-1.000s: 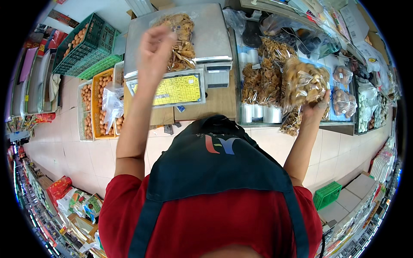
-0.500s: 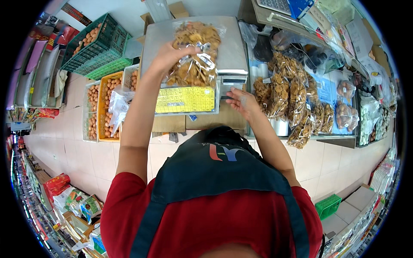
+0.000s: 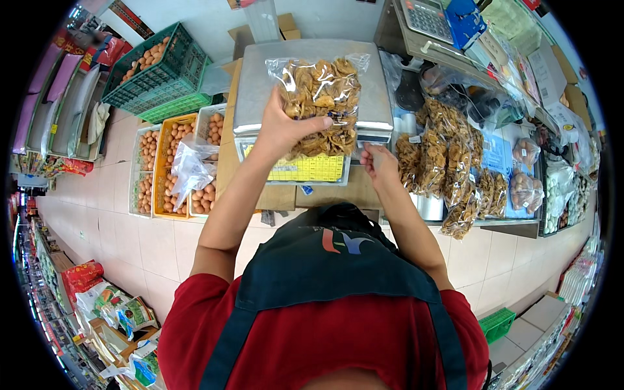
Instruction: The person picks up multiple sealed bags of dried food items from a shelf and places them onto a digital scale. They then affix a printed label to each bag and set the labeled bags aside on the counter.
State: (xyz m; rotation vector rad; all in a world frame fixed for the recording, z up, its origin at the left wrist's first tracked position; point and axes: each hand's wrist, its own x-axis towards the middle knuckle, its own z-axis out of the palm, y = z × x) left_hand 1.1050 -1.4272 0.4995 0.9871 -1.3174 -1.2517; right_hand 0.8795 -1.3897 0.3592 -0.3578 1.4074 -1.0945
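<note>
change: since half a second ago the left hand [image 3: 286,127] has kept its hold on the clear bag of brown chips [image 3: 320,97], and the right hand [image 3: 378,162] has moved closer to the front edge of the scale.
body: red shirt and dark apron [image 3: 338,273] fill the near part of the view.
right hand: fingers pressed together at the scale's front right edge, beside the yellow key panel [image 3: 305,169]; whether it pinches anything i cannot tell.
left hand: closed around the lower left part of the bag, thumb across the front, holding it upright on the weighing scale [image 3: 260,84].
bag: resting on or just above the steel platter, touching the hand.
progress: by my judgement the bag is placed for weighing; the reading or label step looks unfinished.
right side: more filled bags of chips [image 3: 448,156] lie on the bench [image 3: 494,162].
left side: trays of eggs [image 3: 166,162] on the floor, a green crate [image 3: 156,71] beyond them.
far: a calculator [image 3: 426,16] sits behind the scale.
</note>
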